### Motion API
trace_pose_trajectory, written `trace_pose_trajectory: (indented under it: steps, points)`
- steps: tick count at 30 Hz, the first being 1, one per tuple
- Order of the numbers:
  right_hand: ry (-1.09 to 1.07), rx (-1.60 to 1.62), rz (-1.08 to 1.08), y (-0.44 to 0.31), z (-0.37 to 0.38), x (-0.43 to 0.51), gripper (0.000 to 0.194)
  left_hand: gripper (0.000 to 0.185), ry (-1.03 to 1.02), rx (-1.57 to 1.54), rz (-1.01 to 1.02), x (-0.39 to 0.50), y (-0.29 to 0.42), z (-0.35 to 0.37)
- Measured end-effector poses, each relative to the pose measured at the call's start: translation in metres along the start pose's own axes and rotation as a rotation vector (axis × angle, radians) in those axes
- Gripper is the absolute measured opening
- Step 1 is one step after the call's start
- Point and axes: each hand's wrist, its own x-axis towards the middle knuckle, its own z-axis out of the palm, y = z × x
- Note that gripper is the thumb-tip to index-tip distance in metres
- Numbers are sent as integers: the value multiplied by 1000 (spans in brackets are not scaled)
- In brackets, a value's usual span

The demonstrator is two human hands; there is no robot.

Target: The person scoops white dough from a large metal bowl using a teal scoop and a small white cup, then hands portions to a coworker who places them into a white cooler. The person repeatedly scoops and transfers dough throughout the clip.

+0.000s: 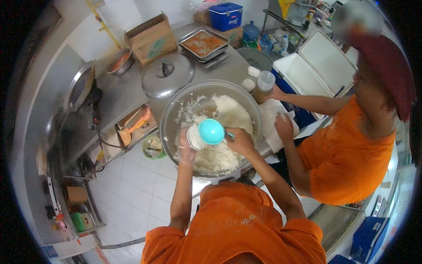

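Observation:
A large round metal basin holds a white, crumbly, rice-like food. Above it my left hand, in a clear plastic glove, is closed around a small white cup filled with the white food. My right hand grips the short handle of a turquoise plastic scoop. The scoop hangs right beside the cup, over the middle of the basin, and its bowl looks empty.
At right a co-worker rests one hand on white paper and touches a clear-lidded container. A metal lid, stacked trays and a cardboard box stand behind the basin. An open cooler stands beyond.

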Motion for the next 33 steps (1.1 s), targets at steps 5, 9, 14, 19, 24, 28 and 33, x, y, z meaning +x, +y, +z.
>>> trace_pose_trajectory:
  steps: [5,9,14,19,24,28,33]
  points:
    - [1,-10,176,42,-35,21,33,40,-27,-241,-254,-15,8,39]
    - [-50,176,69,75,-4,-19,35,34,-2,84,-218,-20,1,37]
    - [-5,157,240,55,-49,-56,32,35,-2,145,-250,-33,-13,46]
    - [144,426,88,106,-64,-104,24,36,73,31,-272,-37,-15,50]
    - [28,407,412,115,-72,-157,23,36,115,14,-347,-43,-14,66]
    - [113,479,526,122,-56,-187,26,34,68,65,-286,-37,-27,61]
    - [192,396,451,119,-54,-200,20,33,67,90,-278,-36,-32,80]
